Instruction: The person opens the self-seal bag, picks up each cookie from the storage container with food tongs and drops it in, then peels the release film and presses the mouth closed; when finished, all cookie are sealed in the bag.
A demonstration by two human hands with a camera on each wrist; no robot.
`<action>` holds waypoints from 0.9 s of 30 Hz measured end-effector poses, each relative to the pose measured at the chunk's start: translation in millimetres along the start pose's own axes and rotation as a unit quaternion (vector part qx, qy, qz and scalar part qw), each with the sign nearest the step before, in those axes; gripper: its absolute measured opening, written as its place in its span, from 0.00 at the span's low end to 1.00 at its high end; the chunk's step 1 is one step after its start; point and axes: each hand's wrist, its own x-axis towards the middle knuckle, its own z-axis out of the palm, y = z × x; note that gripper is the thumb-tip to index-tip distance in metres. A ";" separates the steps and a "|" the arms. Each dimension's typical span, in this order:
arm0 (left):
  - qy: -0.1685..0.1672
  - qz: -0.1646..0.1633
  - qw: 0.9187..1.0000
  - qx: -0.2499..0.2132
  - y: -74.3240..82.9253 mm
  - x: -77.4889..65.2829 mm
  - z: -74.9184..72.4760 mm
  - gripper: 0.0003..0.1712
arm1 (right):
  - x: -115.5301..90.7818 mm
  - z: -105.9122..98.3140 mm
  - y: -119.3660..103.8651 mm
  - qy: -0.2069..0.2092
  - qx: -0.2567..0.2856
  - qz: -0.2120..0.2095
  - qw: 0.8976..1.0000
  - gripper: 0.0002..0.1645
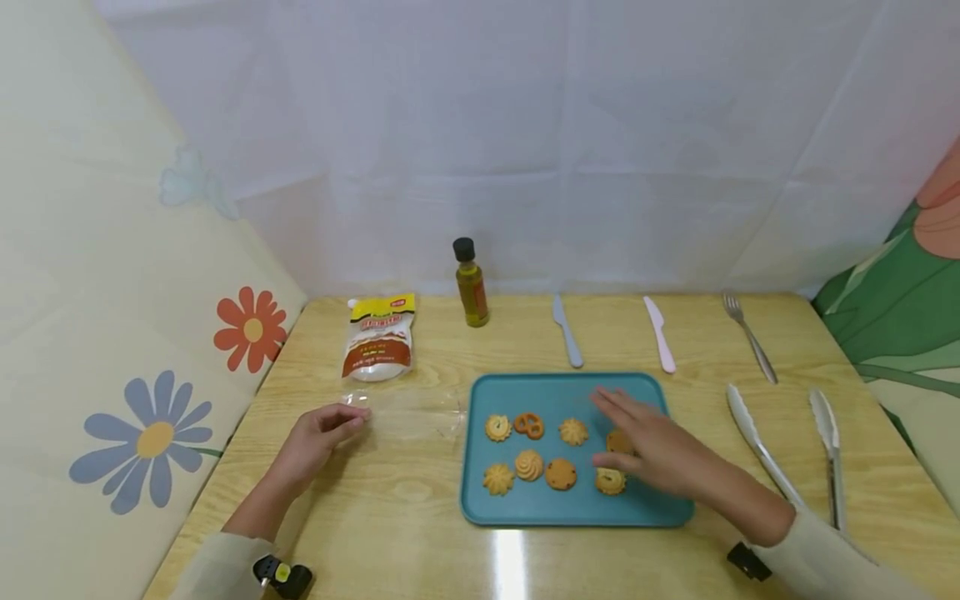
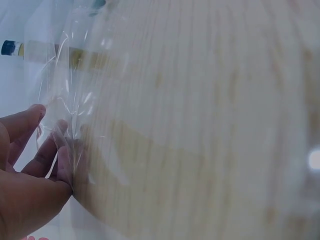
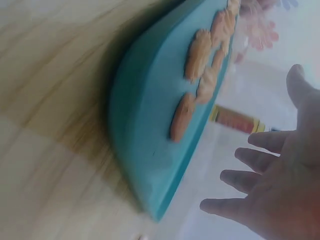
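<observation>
My left hand (image 1: pixel 317 443) pinches the left edge of a clear plastic bag (image 1: pixel 416 415) between thumb and fingers. In the left wrist view the bag (image 2: pixel 75 107) stretches out from the fingertips, with wood grain showing through it. Over the right part of a blue-green tray (image 1: pixel 555 510) my right hand (image 1: pixel 660 450) hovers with its fingers straight and spread, holding nothing. Several cookies lie in two rows on the tray, among them a pretzel-shaped one (image 1: pixel 529 425) and a swirled one (image 1: pixel 528 465). The right hand partly hides the rightmost cookies (image 1: pixel 611 481).
Behind the bag are a printed pouch (image 1: pixel 379 337) and a small oil bottle (image 1: pixel 471 287). A grey-blue knife (image 1: pixel 567 333), a pink knife (image 1: pixel 660 335) and a fork (image 1: pixel 750 337) lie at the back. Metal tongs (image 1: pixel 765 458) rest right of the tray.
</observation>
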 end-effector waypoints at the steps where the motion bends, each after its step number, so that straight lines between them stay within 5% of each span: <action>1: 0.000 0.000 1.000 -0.001 0.2 -0.1 0.2 0.17 | -3.8 -1.4 2.9 0.011 -0.004 0.004 1.000 0.52; 14: 0.000 0.008 1.000 -0.011 1.8 -1.2 2.6 0.17 | -54.3 -29.4 35.8 0.078 0.043 0.104 0.991 0.54; 27: -0.003 0.012 1.000 -0.011 2.0 -1.4 2.0 0.17 | -112.1 -32.4 82.4 0.135 0.062 0.194 0.970 0.53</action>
